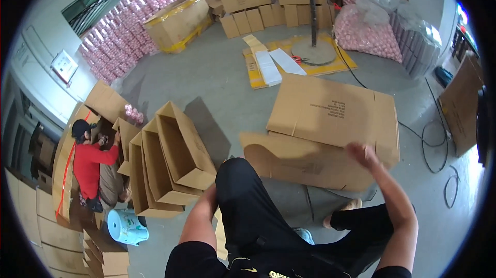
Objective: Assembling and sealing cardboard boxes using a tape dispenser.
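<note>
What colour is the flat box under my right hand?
Plain brown cardboard box, seen in the head view.

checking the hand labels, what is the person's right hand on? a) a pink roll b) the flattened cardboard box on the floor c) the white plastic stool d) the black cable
b: the right hand rests on the near edge of the flattened cardboard box lying on the floor, with its fingers over the board; the white stool and the black cable are well away from it.
</note>
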Demonstrator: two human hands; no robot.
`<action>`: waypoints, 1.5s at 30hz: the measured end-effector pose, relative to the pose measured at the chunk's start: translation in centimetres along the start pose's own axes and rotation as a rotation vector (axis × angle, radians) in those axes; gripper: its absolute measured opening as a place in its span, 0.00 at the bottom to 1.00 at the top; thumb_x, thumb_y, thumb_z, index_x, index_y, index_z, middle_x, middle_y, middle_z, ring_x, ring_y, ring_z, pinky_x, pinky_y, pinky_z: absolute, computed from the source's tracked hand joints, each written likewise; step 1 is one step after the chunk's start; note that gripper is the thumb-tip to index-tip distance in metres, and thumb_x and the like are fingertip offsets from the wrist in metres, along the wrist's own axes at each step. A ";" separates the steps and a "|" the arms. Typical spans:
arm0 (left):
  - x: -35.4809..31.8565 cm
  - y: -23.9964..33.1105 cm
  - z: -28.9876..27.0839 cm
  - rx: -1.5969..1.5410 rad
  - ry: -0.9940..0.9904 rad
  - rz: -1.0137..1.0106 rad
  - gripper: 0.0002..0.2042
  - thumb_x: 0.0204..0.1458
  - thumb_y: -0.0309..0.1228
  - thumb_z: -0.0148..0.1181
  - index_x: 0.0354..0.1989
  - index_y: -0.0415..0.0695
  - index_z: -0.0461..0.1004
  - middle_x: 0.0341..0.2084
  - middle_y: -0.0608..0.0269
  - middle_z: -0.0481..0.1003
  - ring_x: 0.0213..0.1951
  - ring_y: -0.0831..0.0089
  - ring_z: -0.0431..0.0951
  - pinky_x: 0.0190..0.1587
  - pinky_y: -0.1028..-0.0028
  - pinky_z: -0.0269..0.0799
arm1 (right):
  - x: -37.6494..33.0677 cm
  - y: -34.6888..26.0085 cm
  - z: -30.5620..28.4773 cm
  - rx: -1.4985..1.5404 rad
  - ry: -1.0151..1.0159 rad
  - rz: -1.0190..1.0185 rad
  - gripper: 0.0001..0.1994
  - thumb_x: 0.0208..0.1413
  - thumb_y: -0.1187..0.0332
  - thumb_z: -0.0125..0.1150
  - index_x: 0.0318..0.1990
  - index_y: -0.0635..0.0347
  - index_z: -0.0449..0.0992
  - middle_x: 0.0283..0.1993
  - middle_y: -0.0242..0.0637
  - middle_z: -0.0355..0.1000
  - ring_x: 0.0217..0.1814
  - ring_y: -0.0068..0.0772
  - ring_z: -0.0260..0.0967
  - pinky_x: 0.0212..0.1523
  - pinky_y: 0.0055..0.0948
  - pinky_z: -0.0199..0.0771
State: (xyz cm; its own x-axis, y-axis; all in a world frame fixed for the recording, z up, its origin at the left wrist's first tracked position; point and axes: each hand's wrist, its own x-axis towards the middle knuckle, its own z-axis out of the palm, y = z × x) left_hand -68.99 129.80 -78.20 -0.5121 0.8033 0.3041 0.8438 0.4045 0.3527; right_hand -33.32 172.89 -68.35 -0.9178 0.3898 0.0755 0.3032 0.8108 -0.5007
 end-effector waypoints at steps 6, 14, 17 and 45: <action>12.2 5.4 -10.2 -0.603 -0.248 -0.205 0.19 0.54 0.37 0.52 0.52 0.44 0.68 0.49 0.53 0.70 0.50 0.63 0.71 0.52 0.72 0.65 | -6.7 -6.2 3.0 -0.167 0.136 -0.205 0.12 0.45 0.64 0.60 0.40 0.52 0.73 0.36 0.37 0.69 0.39 0.38 0.68 0.42 0.35 0.68; 11.6 18.6 -3.0 -0.261 -0.890 0.262 0.18 0.55 0.44 0.46 0.46 0.48 0.73 0.41 0.56 0.75 0.44 0.58 0.73 0.48 0.68 0.66 | -7.5 -9.1 3.4 -0.388 0.375 -0.482 0.20 0.42 0.70 0.55 0.47 0.44 0.73 0.50 0.35 0.62 0.56 0.36 0.59 0.56 0.40 0.58; 11.0 18.7 -2.5 -0.387 -0.849 0.216 0.17 0.55 0.41 0.49 0.45 0.45 0.74 0.41 0.57 0.76 0.44 0.63 0.75 0.49 0.70 0.67 | -8.6 -8.5 3.0 -0.414 0.373 -0.464 0.20 0.41 0.70 0.56 0.46 0.42 0.73 0.52 0.35 0.61 0.56 0.36 0.59 0.55 0.40 0.58; 17.5 12.5 2.5 0.218 -0.490 -0.337 0.25 0.46 0.51 0.51 0.35 0.36 0.75 0.34 0.43 0.75 0.39 0.50 0.75 0.39 0.58 0.69 | -20.5 -5.2 -2.3 0.038 -0.219 0.281 0.20 0.44 0.54 0.62 0.42 0.54 0.74 0.36 0.43 0.72 0.38 0.44 0.70 0.41 0.36 0.70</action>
State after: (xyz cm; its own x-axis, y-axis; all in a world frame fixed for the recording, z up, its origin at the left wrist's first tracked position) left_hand -67.03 149.98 -70.69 -0.6661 0.7024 -0.2511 0.6889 0.7083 0.1539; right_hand -15.47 161.68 -65.30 -0.8345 0.4889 -0.2543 0.5454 0.6667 -0.5081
